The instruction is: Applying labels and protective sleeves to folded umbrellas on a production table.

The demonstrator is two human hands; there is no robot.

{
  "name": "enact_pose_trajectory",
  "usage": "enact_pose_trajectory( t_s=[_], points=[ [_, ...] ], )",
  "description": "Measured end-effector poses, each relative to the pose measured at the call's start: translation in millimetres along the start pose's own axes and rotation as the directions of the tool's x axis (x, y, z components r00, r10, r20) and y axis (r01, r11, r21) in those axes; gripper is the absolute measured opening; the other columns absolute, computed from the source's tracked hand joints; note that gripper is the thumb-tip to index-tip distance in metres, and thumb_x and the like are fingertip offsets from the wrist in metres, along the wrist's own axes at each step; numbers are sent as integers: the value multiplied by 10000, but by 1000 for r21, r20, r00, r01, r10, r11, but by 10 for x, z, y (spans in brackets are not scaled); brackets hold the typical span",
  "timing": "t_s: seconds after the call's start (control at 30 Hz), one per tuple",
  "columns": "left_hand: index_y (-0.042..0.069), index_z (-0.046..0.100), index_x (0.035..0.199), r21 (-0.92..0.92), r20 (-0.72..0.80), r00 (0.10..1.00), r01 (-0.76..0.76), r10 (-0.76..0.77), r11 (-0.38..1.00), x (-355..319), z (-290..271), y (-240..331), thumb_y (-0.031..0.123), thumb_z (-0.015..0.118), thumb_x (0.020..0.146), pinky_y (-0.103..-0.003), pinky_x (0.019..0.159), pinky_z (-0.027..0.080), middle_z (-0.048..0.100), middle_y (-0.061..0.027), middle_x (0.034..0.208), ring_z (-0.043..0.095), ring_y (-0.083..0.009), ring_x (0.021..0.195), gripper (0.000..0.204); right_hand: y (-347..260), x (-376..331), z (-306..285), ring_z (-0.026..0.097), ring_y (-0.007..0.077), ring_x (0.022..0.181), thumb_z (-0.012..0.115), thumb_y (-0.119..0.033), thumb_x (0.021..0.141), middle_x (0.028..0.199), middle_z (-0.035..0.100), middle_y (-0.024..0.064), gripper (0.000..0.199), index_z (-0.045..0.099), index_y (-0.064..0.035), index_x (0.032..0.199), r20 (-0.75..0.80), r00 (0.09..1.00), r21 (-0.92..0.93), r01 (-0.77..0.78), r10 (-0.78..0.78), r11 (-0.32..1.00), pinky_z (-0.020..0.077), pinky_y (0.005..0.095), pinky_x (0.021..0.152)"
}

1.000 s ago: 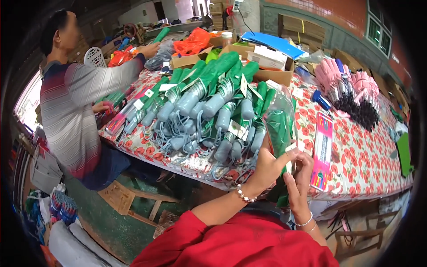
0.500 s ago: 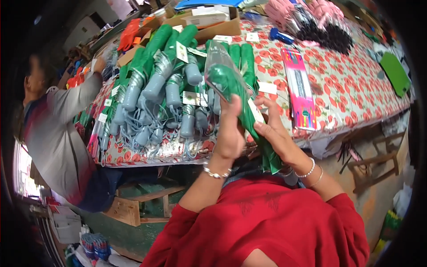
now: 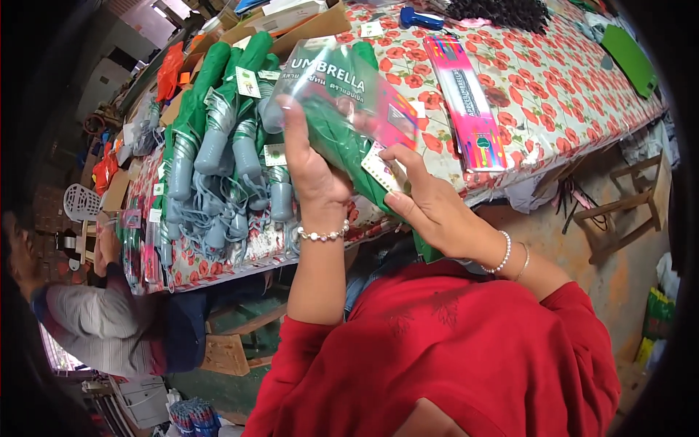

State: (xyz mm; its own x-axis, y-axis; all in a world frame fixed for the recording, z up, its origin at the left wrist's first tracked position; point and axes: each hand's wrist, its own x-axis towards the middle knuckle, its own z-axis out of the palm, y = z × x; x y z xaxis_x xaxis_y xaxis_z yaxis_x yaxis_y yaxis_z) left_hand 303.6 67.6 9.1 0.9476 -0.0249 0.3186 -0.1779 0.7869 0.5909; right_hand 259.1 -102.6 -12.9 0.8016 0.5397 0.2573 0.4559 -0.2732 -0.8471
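Observation:
A folded green umbrella (image 3: 331, 142) lies slantwise between my hands, its upper part inside a clear printed plastic sleeve (image 3: 328, 62) with a pink lower panel. My left hand (image 3: 318, 167) is closed around the sleeve, thumb upright at its left edge and fingers behind it, partly seen through the plastic. My right hand (image 3: 437, 207) grips the umbrella lower down, thumb and forefinger at a white paper tag (image 3: 382, 169). The umbrella's lower end hangs below my right hand. To the left lies a heap of green umbrellas (image 3: 211, 109) with grey handles (image 3: 213, 151), wrist cords and tags.
A pink-and-white flat sleeve (image 3: 470, 102) lies on the flowered tablecloth (image 3: 553, 109). Behind are a blue tool-like object (image 3: 421, 18), a cardboard box (image 3: 309, 25) and a green board (image 3: 630, 62). Another person (image 3: 95, 313) works at the left; a wooden stool (image 3: 630, 207) stands at the right.
The sleeved umbrella has tilted, and its printed sleeve now faces up more broadly. My left hand has moved left and up along it. The other person has shifted lower in view.

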Motion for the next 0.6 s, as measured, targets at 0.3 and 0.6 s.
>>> enact_pose_trajectory(
  t_s=[0.3,0.6],
  points=[
    [87,532,1170,85,-34,997,77,-74,993,-54,-52,-115,437,575,889,-221,600,513,662,-73,906,634,-136,697,451,79,-35,-26,587,358,908,444,-186,927,1197,519,198,471,226,-72,1329,33,999,24,40,-41,999,445,399,758],
    [60,492,1224,420,-143,984,153,-102,894,-280,202,-304,-41,662,731,-246,744,489,632,-71,986,607,-153,858,530,199,10,6,549,272,964,479,-138,910,1229,460,153,460,227,-51,1285,-164,981,190,132,-101,973,425,349,792]
  ],
)
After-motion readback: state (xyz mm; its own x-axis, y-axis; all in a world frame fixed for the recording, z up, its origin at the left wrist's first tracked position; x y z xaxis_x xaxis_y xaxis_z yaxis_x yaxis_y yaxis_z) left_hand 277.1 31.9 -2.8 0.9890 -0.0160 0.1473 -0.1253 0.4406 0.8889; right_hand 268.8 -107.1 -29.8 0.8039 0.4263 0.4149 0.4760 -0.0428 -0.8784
